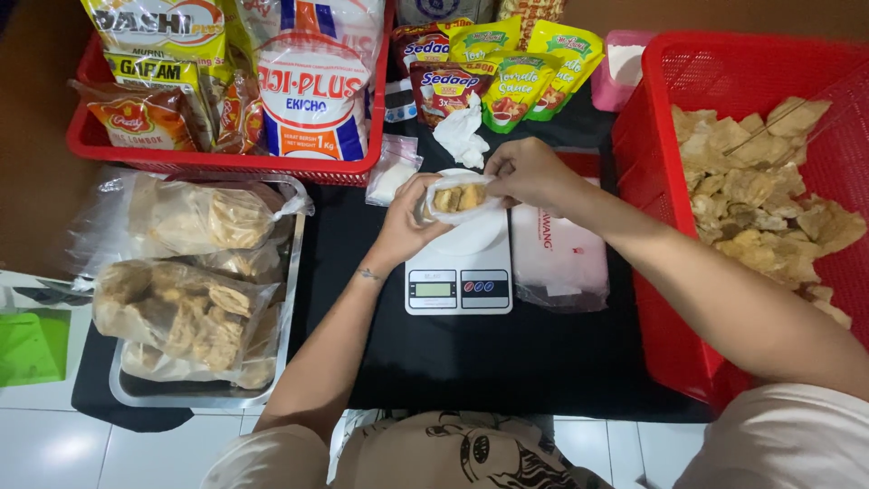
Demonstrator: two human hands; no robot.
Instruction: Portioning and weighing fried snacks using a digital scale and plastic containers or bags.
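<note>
My left hand (405, 220) grips a small clear plastic bag (455, 199) with a few pale fried snack pieces inside. It hovers just over the white digital kitchen scale (459, 276). My right hand (529, 172) pinches the bag's upper right edge at its mouth. To the right, a big red basket (665, 136) holds a heap of the same golden fried pieces (756, 204). My right forearm crosses in front of that basket's left wall.
A metal tray (291, 272) on the left holds several filled clear bags. A red basket (208, 161) of seasoning packets sits at the back left, sauce pouches (511, 72) behind the scale. A stack of flat plastic bags (559, 258) lies right of the scale. A black cloth (489, 362) covers the surface.
</note>
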